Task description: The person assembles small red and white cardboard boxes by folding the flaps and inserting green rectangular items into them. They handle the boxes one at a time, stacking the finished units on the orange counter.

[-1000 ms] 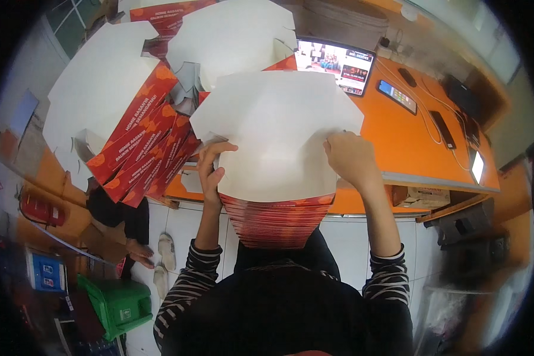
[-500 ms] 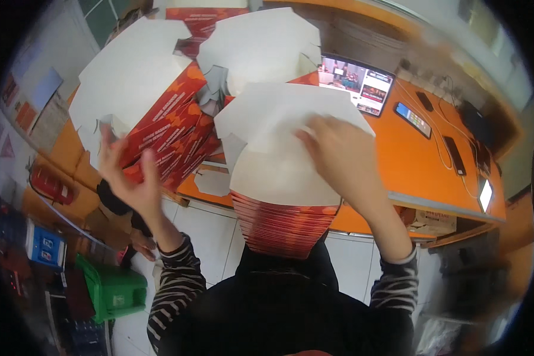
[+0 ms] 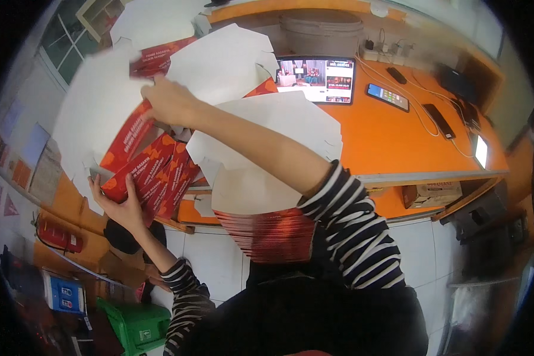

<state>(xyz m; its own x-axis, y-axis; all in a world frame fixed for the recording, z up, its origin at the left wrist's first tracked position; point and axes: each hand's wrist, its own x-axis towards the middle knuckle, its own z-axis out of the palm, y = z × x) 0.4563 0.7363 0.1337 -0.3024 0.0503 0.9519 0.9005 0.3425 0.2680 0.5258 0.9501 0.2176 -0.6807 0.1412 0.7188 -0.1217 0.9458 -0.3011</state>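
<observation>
As the orange table point(image 3: 385, 157) spreads across the right of our view, several piles of nested cartons, white inside and red outside, crowd its left and front. We look first to the left stack point(image 3: 166, 184), its red sides fanned in overlapping rows; the near stack point(image 3: 264, 237) is directly in front of us, and the far stack point(image 3: 219, 65) stands beyond it. On the left stack we find the top carton point(image 3: 95, 101), with a gap between its red side and the next carton down, widest toward the upper end. Beside the far stack we see a lit tablet point(image 3: 317, 82).

Our right hand point(image 3: 167, 102) reaches across above the near stack, its fingers closed on the upper end of the top carton's red side. Our left hand point(image 3: 120, 202) is at the lower corner, thumb against the red side beneath (we cannot tell whether it pinches or merely steadies). We judge the step in hand to be parting the top carton from its neighbours; the next move, we think, calls for holding the lower ones back while drawing that one free evenly. Smallest of all, the grey corner flap point(image 3: 92, 172) by our left fingers could snag, so we would ease it clear.
</observation>
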